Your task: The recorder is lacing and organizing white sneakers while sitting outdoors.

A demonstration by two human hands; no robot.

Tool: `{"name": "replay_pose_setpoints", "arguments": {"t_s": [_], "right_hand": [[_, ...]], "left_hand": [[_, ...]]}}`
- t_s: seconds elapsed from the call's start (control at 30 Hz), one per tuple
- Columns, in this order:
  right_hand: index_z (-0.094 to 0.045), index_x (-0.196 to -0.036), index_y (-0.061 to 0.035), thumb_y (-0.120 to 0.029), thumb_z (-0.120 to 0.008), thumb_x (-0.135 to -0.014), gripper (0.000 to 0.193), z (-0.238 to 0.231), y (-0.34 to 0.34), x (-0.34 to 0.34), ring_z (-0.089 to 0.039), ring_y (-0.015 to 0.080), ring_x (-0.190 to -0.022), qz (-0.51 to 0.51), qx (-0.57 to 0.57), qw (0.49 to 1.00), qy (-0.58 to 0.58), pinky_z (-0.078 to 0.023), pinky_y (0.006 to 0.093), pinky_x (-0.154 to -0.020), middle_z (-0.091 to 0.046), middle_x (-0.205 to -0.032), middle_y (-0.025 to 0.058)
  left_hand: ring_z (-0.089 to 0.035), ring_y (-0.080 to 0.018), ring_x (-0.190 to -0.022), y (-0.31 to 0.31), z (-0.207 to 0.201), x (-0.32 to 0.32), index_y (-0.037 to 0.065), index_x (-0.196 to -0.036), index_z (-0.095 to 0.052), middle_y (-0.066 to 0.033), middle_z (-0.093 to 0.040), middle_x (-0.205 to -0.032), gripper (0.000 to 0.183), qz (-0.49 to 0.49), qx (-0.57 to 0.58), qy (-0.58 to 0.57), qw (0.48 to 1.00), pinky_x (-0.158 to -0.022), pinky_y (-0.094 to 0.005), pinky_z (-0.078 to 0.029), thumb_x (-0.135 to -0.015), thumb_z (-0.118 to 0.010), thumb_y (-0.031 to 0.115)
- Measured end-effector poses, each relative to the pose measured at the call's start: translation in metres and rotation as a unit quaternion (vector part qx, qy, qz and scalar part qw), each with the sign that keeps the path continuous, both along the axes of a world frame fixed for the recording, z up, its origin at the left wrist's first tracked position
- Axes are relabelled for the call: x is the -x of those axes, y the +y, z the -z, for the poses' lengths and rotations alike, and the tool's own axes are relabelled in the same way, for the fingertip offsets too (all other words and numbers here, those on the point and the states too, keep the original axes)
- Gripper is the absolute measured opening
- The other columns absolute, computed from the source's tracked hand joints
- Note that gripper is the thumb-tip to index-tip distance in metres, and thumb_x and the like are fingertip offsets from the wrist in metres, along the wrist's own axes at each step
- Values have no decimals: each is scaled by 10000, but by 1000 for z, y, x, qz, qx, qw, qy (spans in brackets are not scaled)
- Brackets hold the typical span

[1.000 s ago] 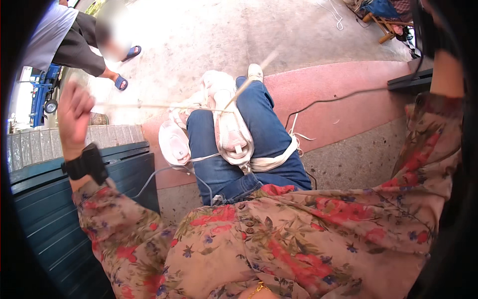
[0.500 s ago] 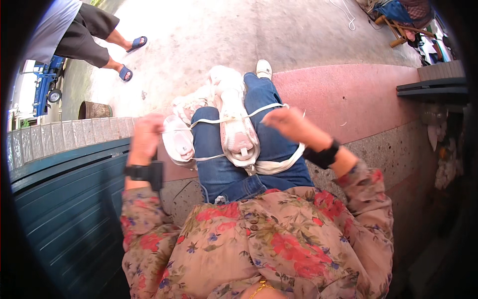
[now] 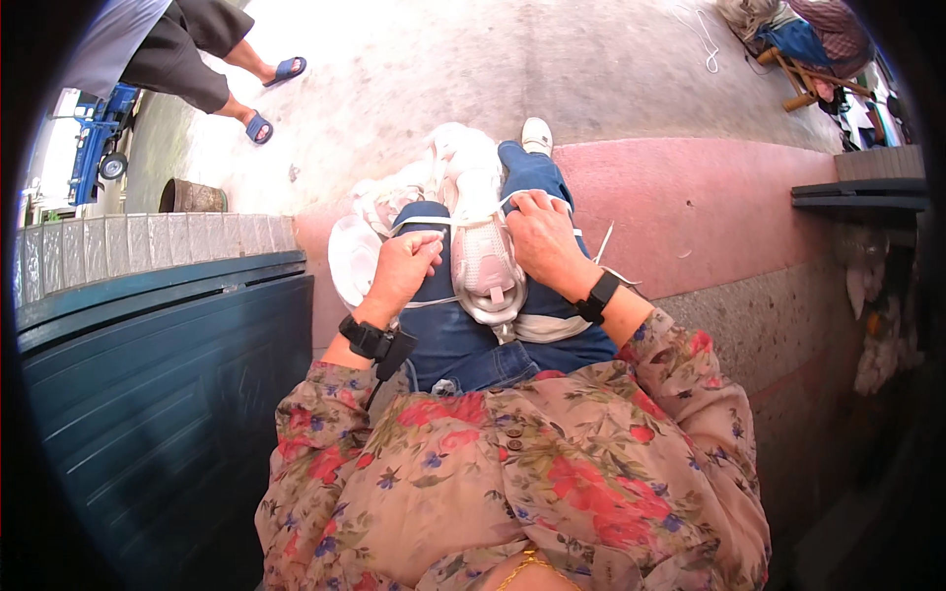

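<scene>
A white and pink sneaker (image 3: 485,258) lies across my lap, its heel toward me. A white shoelace (image 3: 424,220) crosses over it and over my jeans. My left hand (image 3: 402,268) is just left of the sneaker, thumb and fingers pinched on the lace, whose end is mostly hidden. On the sneaker's right side, my right hand (image 3: 545,241) has its fingers bent around the lace near the eyelets. Another white shoe (image 3: 353,258) rests beside my left thigh. More pale shoes, partly overlapping, lie beyond my left knee.
Blue panelled doors (image 3: 168,394) stand at my left. A rusty bucket (image 3: 193,196) is past the low tiled ledge (image 3: 158,236). At the upper left stands a person in blue slippers (image 3: 259,128). A wooden stool (image 3: 803,84) with cloth is at the far right.
Both hands have come inward from wide apart to the sneaker's two sides. The lace that was stretched out to the left hand is now drawn in close to the sneaker.
</scene>
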State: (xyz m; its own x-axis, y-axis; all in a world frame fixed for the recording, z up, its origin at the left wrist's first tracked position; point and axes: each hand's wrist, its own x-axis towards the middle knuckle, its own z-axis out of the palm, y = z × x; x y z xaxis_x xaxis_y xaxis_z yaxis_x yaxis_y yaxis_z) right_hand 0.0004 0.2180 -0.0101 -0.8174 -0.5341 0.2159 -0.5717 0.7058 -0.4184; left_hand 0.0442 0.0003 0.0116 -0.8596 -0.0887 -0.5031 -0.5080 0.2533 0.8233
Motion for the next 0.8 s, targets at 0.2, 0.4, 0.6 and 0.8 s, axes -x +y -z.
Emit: {"name": "replay_pose_setpoints", "arguments": {"t_s": [0.2, 0.4, 0.6, 0.8], "right_hand": [[-563, -672, -67, -96, -503, -707, 75, 0, -9, 9, -533, 219, -808, -64, -74, 995, 22, -356, 371, -720, -577, -741, 79], [-569, -676, -89, -102, -515, -699, 60, 3, -14, 13, -570, 210, -669, -94, -111, 989, -9, -370, 359, -681, -578, -621, 55], [-543, -740, -71, -67, -515, -686, 60, 4, -14, 9, -562, 218, -690, -84, -124, 989, -18, -367, 377, -689, -564, -645, 55], [-568, -701, -91, -115, -525, -701, 48, 7, -16, 8, -574, 188, -663, -86, -141, 986, 28, -380, 363, -703, -578, -624, 36]], "left_hand": [[-597, -268, -676, 8, 5, 5, 30, -871, -627, -156, -615, -724, 215, 106, 247, 106, 957, -614, -354, -462, -812, -515, 204], [-560, -308, -746, 11, 3, 13, 37, -790, -578, -126, -578, -746, 178, 221, 389, 189, 874, -618, -403, -441, -814, -499, 195], [-535, -278, -788, 12, -11, 23, 69, -731, -567, -92, -557, -741, 76, 317, 458, 263, 788, -632, -412, -429, -740, -510, 120], [-527, -260, -803, 30, -4, 34, 67, -717, -588, -79, -567, -737, 82, 376, 515, 302, 708, -643, -420, -410, -688, -522, 106]]}}
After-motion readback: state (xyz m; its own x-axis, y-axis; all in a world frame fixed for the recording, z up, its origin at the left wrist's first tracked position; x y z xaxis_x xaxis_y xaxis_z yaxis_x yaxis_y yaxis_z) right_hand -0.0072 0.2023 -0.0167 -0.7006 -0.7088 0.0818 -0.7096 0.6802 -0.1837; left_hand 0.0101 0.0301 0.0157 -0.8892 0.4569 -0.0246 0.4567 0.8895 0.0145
